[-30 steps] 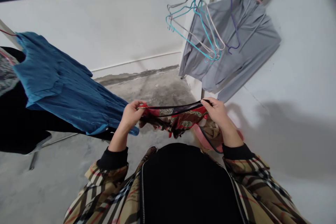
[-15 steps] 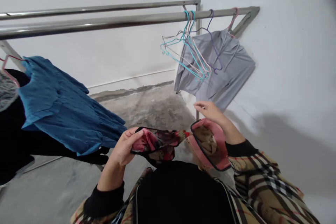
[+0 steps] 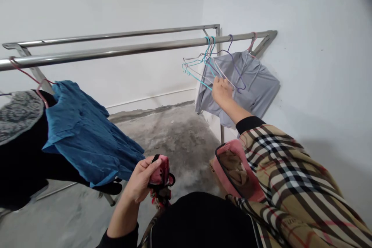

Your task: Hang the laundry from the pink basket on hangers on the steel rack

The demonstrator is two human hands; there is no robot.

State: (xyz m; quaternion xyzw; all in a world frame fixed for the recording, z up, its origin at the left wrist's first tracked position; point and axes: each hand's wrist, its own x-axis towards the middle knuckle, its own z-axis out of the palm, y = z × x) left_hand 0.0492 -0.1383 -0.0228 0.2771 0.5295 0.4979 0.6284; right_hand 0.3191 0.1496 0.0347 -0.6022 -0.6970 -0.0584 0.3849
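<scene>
My left hand point(image 3: 141, 180) is closed on the edge of a small pink-and-black garment point(image 3: 163, 170) with a dark, red-flowered part hanging down from it. Its exact kind is hard to make out as it is bunched up. Up at the rail, my right hand point(image 3: 222, 91) has its fingers curled at the lower corner of the turquoise and pale clothes hangers point(image 3: 200, 80). The hand covers that corner, so which hanger sits in the fingers is hidden. Beside them hangs a purple hanger point(image 3: 238, 69), in front of a grey garment point(image 3: 255, 81) with drawstrings.
A metal rack with two rails point(image 3: 128, 49) crosses the view. A blue shirt point(image 3: 84, 124) and a black garment with a grey patterned part point(image 3: 20, 116) hang at the left. Below my right arm stands a pink-rimmed basket point(image 3: 223, 170) with brown cloth inside.
My right hand has risen from above the basket to the hangers, its fingers now curled there. The garment in my left hand has dropped from stretched out sideways to hanging down.
</scene>
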